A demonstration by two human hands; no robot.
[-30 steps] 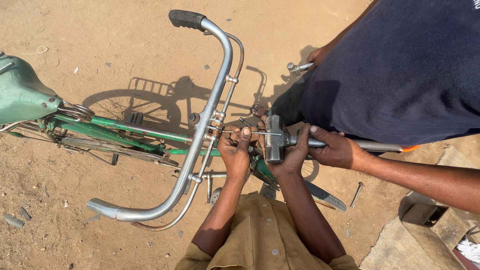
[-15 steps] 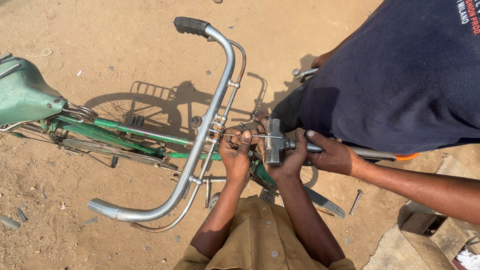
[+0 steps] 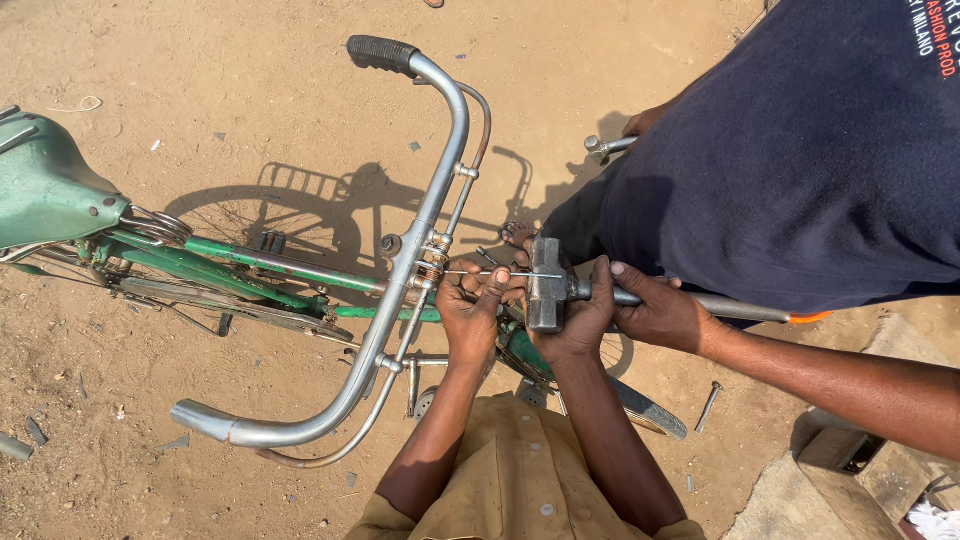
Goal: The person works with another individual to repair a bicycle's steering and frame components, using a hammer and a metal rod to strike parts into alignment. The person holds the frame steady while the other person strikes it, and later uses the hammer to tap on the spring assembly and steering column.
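A green bicycle (image 3: 250,262) stands on sandy ground with a chrome handlebar (image 3: 425,215) across the middle. My left hand (image 3: 468,312) pinches a thin metal rod (image 3: 480,273) next to the handlebar stem. My right hand (image 3: 578,322) is wrapped around the neck of a metal hammer (image 3: 546,283), whose head stands upright between my hands. Another person's hand (image 3: 660,312) grips the same hammer's long handle (image 3: 745,307) just right of mine.
The other person, in a dark blue shirt (image 3: 800,150), stands close at the right. The green saddle (image 3: 45,185) is at the left edge, the front tyre (image 3: 640,405) below my arms. A bolt (image 3: 708,405) lies on the sand, and stone blocks (image 3: 830,470) sit at the bottom right.
The view has drifted slightly. Both my hands and the other person's hand stay on the rod and hammer in nearly the same place.
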